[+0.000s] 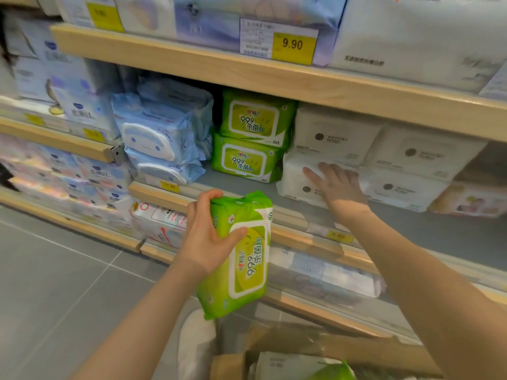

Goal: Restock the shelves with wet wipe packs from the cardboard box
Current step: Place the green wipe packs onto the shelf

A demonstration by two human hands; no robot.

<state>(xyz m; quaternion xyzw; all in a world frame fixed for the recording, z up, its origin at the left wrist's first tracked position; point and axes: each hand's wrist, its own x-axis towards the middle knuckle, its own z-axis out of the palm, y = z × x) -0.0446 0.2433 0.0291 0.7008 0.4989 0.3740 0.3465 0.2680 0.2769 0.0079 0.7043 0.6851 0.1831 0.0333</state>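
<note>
My left hand [206, 232] grips a green wet wipe pack [241, 267], held upright in front of the middle shelf edge. My right hand [337, 185] lies flat with fingers spread against a white wipe pack [295, 174] on the grey middle shelf [241, 187]. Two more green packs [251, 138] are stacked on that shelf, just left of the white packs. The cardboard box [315, 355] sits at the bottom of the view, with a white pack and a green corner showing inside.
Light blue wipe packs [162, 133] stand left of the green stack. More white packs [406, 165] fill the shelf to the right. A wooden shelf [247, 69] with a 9.90 price tag [293, 48] runs above. Grey tiled floor [55, 283] lies at left.
</note>
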